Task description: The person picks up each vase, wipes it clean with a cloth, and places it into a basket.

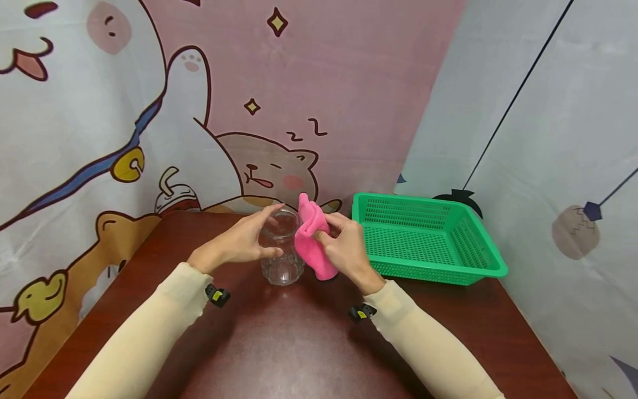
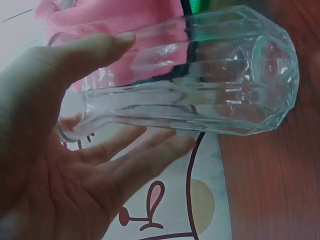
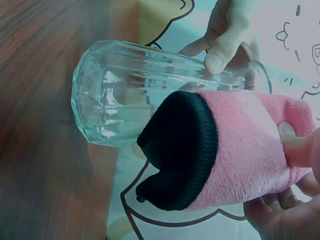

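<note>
A clear faceted glass vase [image 1: 282, 271] stands upright on the table, its neck narrowing below a flared rim. My left hand [image 1: 244, 239] curves loosely about its upper part. The thumb [image 2: 95, 52] crosses the near side of the glass, while the long fingers [image 2: 145, 160] stretch out behind it, fairly straight and spread. Between thumb and fingers of my right hand [image 1: 344, 246] I pinch a folded pink cloth [image 3: 245, 145] with a thick black edge [image 3: 175, 150]. It hangs close along the right side of the vase and overlaps it in both wrist views.
To the right, a green plastic basket [image 1: 428, 267] with slotted walls sits on the dark red-brown table [image 1: 279, 354]. Behind the table hangs a cartoon-printed cloth backdrop [image 1: 359, 100], coming right up to its back and side edges.
</note>
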{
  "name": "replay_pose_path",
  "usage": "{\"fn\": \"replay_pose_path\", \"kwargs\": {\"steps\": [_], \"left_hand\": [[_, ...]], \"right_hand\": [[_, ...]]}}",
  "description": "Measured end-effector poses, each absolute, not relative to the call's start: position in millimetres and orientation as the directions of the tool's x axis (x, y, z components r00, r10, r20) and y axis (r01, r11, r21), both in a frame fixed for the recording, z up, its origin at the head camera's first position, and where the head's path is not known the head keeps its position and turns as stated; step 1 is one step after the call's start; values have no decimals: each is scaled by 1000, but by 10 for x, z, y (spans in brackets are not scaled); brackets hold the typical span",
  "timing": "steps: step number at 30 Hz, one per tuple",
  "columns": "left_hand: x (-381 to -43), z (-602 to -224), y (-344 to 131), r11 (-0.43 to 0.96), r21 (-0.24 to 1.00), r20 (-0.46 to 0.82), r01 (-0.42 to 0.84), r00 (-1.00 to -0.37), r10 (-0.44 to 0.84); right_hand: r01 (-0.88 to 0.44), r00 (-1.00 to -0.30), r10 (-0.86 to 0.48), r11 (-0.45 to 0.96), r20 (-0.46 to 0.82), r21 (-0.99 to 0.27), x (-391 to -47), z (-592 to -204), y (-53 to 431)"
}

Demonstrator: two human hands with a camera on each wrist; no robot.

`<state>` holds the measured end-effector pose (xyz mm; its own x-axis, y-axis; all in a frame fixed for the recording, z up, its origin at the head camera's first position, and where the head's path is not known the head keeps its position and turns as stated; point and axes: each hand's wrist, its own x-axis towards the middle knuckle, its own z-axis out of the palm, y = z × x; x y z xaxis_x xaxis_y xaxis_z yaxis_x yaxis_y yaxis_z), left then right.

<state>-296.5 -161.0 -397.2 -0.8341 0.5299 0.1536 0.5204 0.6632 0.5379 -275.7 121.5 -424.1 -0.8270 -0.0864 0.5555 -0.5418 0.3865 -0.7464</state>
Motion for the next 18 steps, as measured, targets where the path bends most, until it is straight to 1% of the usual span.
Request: {"fn": "replay_pose_path", "kwargs": {"steps": [4,7,12,15,18], "left_hand": [[-2915,-3942,-1583,690,501,178,523,-842,509],[-2865,-3924,-1530,722,484,188,495,-864,467],[-2780,-3917,-1349,806,425,231,412,-910,343],[-2730,-3921,-1223,848,382,282,367,-920,271],[-2697,-3929,-1136,867,360,320,343,-919,231]], "right_hand": [[-536,-828,-79,404,556,-741,-2731,-4240,1260],[-525,-833,-76,424,548,-738,-2706,-4238,1293],[-521,-831,-63,438,553,-733,-2684,-4224,1329],[-521,-828,-51,437,558,-733,-2673,-4208,1347],[-511,-833,-41,441,552,-738,-2662,-4197,1363]]}}
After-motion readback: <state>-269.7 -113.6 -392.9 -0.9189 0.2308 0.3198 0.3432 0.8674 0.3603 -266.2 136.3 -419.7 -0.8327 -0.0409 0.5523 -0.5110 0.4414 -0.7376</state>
